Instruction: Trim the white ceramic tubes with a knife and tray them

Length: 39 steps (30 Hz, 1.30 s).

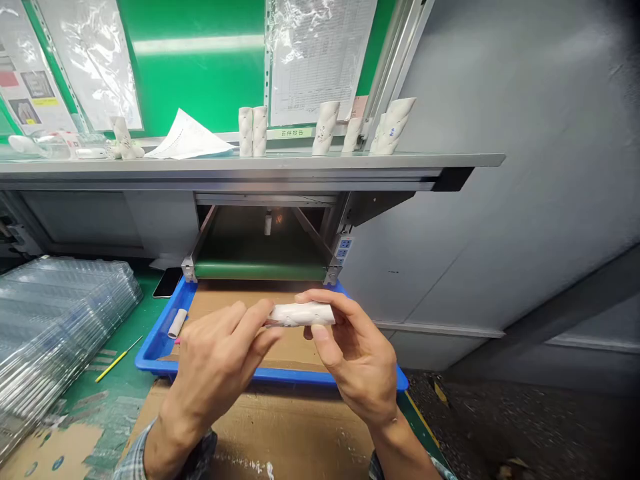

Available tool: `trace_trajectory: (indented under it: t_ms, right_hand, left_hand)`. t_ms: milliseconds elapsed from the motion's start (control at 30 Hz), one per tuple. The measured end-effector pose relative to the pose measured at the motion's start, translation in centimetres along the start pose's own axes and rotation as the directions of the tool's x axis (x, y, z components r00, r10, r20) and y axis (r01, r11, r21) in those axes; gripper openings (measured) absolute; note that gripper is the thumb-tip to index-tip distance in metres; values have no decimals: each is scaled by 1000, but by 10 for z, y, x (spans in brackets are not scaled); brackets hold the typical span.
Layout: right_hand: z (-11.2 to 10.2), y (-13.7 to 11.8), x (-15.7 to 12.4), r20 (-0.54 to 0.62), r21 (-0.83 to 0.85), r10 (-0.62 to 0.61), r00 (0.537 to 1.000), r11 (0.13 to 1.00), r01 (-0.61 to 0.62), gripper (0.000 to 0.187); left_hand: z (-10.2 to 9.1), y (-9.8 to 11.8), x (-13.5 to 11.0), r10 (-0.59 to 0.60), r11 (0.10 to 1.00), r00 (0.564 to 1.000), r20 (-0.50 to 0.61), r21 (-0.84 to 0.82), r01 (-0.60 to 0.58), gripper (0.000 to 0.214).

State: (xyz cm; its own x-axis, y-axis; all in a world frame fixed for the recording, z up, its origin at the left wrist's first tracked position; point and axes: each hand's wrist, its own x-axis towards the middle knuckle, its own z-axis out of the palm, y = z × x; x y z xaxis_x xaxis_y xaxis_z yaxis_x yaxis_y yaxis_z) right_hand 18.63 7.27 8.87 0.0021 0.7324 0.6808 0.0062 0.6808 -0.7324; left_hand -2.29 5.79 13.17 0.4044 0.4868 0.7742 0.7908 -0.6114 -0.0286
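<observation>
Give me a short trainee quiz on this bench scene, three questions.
1. True or false: the left hand and the right hand both touch the white roll.
2. What stands upright on the shelf? A) spanners B) white tubes C) mugs
3. Fill in the blank: the yellow tool lies to the person's ___ of the blue tray.

Key: 1 true; 2 B; 3 left
</observation>
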Motion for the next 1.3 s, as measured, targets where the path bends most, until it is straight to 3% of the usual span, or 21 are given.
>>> trace_trajectory:
  t_ms: [133, 467, 767, 1133, 1300]
  right_hand:
    - [-1, 0, -3, 38, -70, -43, 998, 997, 46, 40]
    - [0, 2, -5, 45, -84, -50, 998, 995, 53, 39]
    - [-1, 1, -6, 57, -117, -47, 997, 992, 53, 40]
    - [2, -4, -7, 36, -60, -34, 999, 998, 36, 38]
    - [2, -7, -6, 12, -63, -18, 1000, 998, 19, 35]
  left_hand:
    - [3, 6, 1, -10, 999, 1000, 28, 53, 9, 35]
    - [5, 5, 1, -73, 997, 994, 79, 6, 72, 47]
    - [5, 6, -1, -70, 998, 990, 121, 1, 71, 46]
    - [2, 4, -1, -27, 996, 995, 92, 86, 19, 43]
    - [4, 5, 0, -6, 999, 997, 71, 35, 4, 41]
